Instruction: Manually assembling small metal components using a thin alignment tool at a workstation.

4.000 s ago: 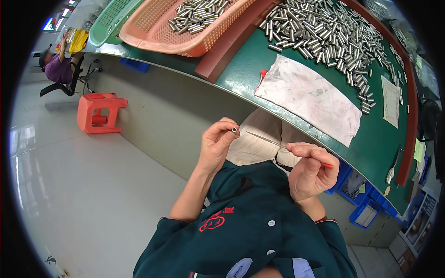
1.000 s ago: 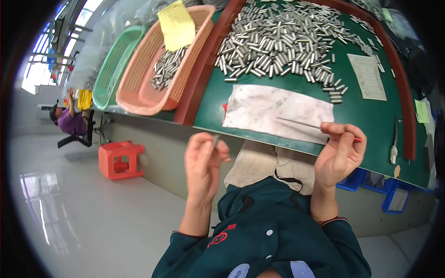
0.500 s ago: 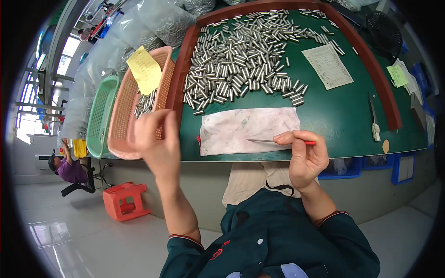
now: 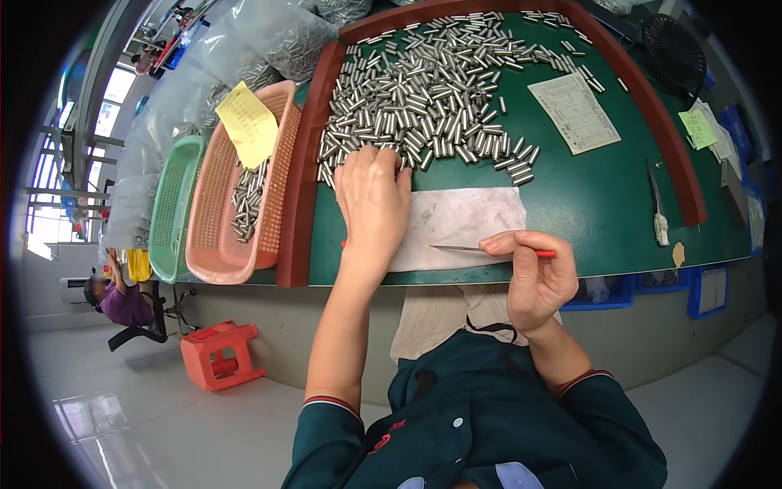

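Note:
My left hand (image 4: 373, 200) is over the near-left edge of a heap of short metal pins (image 4: 423, 90), back of the hand up. Its fingers are bent together, their tips down among the pins; whatever is under them is hidden. Between thumb and fingers, my right hand (image 4: 542, 281) pinches a thin pointed metal tool with a red handle (image 4: 544, 253). The tool's tip points left, above a stained white cloth (image 4: 481, 216) spread near the table's front edge. My left hand and wrist cover the cloth's left part.
A reddish-brown rim (image 4: 303, 175) borders the green table (image 4: 570, 200). Left of it stand a pink basket (image 4: 204, 236) with pins and a yellow note, and a green basket (image 4: 167, 236). A printed sheet (image 4: 574, 112), a knife-like tool (image 4: 658, 212) and a fan (image 4: 674, 53) are on the right.
My left hand has moved right and forward, from beside the pink basket to the near-left edge of the pin heap. My right hand keeps the pointed tool in almost the same place.

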